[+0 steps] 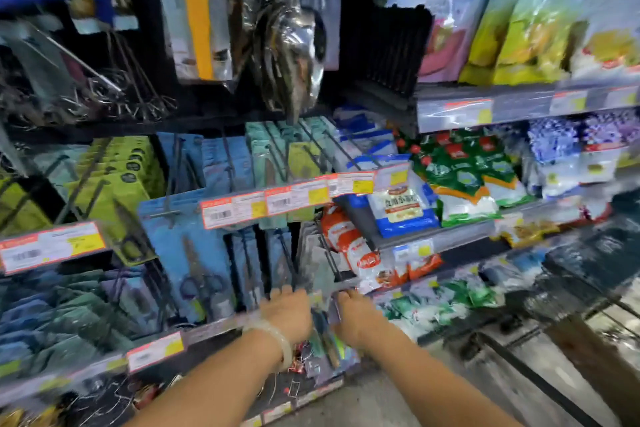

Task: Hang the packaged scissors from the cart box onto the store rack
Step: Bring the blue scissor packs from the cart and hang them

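Reaching forward side by side, both forearms are extended toward the lower part of the store rack (242,211), with the backs of the hands turned up to the camera. The left hand (289,314) is set against the left edge of a packaged pair of scissors (325,333), its fingers bent down over the card; a pale bangle (277,340) is worn on that wrist. The right hand (356,317) is laid on the right edge of the same package, fingers curled forward around it. The fingertips of both hands are blurred, so how tightly the package is pinched cannot be told. The package is held between the two hands, just in front of the lower hooks of the rack and low in the view.

Blue-carded scissors packages (187,253) are seen hanging on the hooks just left of the hands, and green-carded ones (117,180) farther up and left. Price labels (287,199) are clipped along the hook ends. Bagged goods (401,204) are stacked on shelves to the right, and wrapped spoons (294,52) are hung above.
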A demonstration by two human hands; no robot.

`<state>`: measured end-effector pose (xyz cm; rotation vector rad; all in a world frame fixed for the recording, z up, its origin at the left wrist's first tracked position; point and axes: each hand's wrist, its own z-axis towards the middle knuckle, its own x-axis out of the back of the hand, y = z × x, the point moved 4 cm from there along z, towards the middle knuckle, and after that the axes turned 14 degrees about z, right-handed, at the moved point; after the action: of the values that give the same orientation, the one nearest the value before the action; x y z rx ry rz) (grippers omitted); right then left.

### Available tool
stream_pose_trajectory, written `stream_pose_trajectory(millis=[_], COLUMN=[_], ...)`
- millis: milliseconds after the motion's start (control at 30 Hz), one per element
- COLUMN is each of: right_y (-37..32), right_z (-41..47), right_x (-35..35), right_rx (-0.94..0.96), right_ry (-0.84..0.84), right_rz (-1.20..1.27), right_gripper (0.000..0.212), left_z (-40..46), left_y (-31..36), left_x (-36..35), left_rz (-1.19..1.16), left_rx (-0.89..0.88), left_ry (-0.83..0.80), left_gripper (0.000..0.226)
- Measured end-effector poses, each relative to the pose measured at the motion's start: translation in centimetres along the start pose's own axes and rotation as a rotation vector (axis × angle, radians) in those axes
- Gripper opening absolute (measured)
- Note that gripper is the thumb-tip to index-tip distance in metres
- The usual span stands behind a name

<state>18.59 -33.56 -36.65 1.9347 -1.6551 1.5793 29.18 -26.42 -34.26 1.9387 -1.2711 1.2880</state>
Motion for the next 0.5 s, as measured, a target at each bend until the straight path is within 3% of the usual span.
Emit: stream_pose_trajectory(millis=[233,500], right_y=[16.3,34.5], right_z=[-7.8,-19.4], right_x=[9.8,16.1], right_rx=[-0.142,-0.435], right_ry=[0.186,0.370], right_rz=[-0.009,0.123], right_gripper=[0.055,0.051], left_z=[-1.3,-5.3], left_y=[20.5,41.5], left_x=[4.5,5.4], left_rz=[0.208,0.303], left_rx=[-0.306,-0.615], left_ry=[0.165,0.214], left_gripper=[0.058,0.047])
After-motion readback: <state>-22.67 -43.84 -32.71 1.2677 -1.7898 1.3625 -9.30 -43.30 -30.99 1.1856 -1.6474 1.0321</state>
